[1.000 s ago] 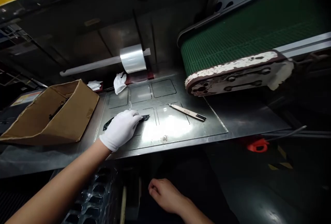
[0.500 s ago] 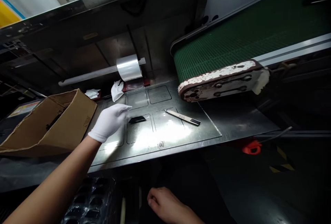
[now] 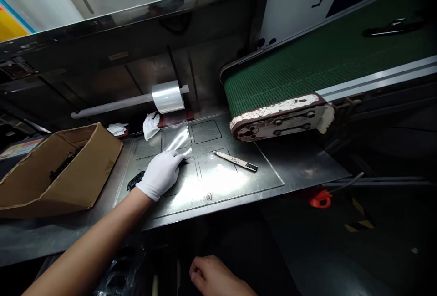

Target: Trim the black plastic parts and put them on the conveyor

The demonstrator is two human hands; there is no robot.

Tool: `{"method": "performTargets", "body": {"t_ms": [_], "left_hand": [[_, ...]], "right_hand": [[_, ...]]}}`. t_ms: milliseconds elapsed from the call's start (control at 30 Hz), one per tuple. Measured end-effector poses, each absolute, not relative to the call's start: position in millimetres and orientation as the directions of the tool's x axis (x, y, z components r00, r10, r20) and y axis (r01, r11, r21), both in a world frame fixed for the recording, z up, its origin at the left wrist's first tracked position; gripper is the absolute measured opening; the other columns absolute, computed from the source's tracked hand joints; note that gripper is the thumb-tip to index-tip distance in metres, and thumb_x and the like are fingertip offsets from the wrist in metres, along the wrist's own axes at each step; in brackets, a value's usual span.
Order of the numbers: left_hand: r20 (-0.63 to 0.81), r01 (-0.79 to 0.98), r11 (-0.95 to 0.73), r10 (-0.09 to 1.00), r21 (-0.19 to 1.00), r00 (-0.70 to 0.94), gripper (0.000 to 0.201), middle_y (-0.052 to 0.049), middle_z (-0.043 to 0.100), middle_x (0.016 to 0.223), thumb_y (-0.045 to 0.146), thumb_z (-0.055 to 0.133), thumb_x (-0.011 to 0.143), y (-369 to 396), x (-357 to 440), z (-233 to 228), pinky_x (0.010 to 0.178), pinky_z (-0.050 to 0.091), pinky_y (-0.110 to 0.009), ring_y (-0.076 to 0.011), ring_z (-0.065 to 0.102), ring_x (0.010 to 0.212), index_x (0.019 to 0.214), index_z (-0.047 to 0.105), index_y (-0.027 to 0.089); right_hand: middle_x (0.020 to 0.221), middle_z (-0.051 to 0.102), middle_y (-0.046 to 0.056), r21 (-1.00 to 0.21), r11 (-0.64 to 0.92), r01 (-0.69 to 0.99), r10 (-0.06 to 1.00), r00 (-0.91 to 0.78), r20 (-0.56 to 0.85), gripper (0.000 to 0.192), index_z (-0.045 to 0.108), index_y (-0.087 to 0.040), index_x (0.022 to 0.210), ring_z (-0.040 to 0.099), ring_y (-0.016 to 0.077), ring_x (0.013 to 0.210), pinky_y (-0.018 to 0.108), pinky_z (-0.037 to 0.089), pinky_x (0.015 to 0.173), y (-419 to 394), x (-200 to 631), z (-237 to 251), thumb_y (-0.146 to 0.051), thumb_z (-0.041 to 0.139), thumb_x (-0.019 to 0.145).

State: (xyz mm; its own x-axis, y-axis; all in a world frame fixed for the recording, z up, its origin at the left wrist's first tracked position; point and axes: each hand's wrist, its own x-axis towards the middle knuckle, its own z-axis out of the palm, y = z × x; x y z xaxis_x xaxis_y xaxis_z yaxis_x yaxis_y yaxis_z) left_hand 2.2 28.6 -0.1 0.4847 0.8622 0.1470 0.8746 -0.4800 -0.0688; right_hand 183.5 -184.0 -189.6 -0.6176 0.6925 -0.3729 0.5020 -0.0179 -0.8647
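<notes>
Gloved left hand (image 3: 160, 174) on clear film (image 3: 177, 140)

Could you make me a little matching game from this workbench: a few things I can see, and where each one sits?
Things:
1. cardboard box
2. film roll
3. utility knife
4. conveyor belt

Places:
A. on a rod at the back
B. far left of the bench
C. raised, on the right
D. flat on the steel plate, below the belt's end

Pairs: 1-B, 2-A, 3-D, 4-C
</notes>
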Motion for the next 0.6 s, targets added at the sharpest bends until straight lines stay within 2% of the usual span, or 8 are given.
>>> {"method": "performTargets", "body": {"t_ms": [200, 300, 467, 600], "left_hand": [[0.147, 0.862, -0.502, 0.85, -0.068, 0.507, 0.034, -0.01, 0.072, 0.1, 0.006, 0.045, 0.096, 0, 2, -1, 0.081, 0.05, -0.042, -0.0285, 0.064, 0.091, 0.115, 0.071, 0.018], [0.14, 0.858, -0.513, 0.849, -0.021, 0.51, 0.032, -0.009, 0.071, 0.097, 0.006, 0.044, 0.097, -25, 3, -2, 0.079, 0.05, -0.041, -0.0269, 0.063, 0.089, 0.112, 0.07, 0.019], [0.116, 0.854, -0.516, 0.854, 0.069, 0.506, 0.031, -0.007, 0.069, 0.098, 0.008, 0.045, 0.099, -62, 6, -7, 0.077, 0.051, -0.039, -0.0244, 0.062, 0.086, 0.118, 0.066, 0.019], [0.129, 0.851, -0.511, 0.858, 0.122, 0.497, 0.029, -0.009, 0.071, 0.106, 0.01, 0.044, 0.102, -79, 4, -13, 0.082, 0.055, -0.04, -0.0249, 0.065, 0.092, 0.122, 0.063, 0.02]], "right_hand": [[0.098, 0.082, 0.003, -0.861, -0.022, 0.508, 0.696, -0.611, -0.378, 0.028, 0.08, -0.026, 0.108, 0.076, 0.0197, 0.088, 0.023, 0.05, 0.073, -185, 183, -191, -0.024, 0.056, 0.092], [0.096, 0.082, 0.004, -0.854, -0.018, 0.521, 0.692, -0.61, -0.386, 0.028, 0.08, -0.026, 0.107, 0.076, 0.021, 0.087, 0.024, 0.049, 0.072, -182, 183, -189, -0.024, 0.057, 0.092], [0.101, 0.082, 0.005, -0.849, -0.01, 0.528, 0.679, -0.62, -0.393, 0.027, 0.079, -0.024, 0.108, 0.076, 0.0223, 0.091, 0.026, 0.05, 0.074, -183, 181, -189, -0.024, 0.057, 0.093], [0.105, 0.08, 0.007, -0.851, -0.013, 0.525, 0.645, -0.645, -0.409, 0.022, 0.077, -0.022, 0.111, 0.075, 0.0224, 0.094, 0.03, 0.055, 0.08, -184, 177, -180, -0.03, 0.06, 0.1]]}}
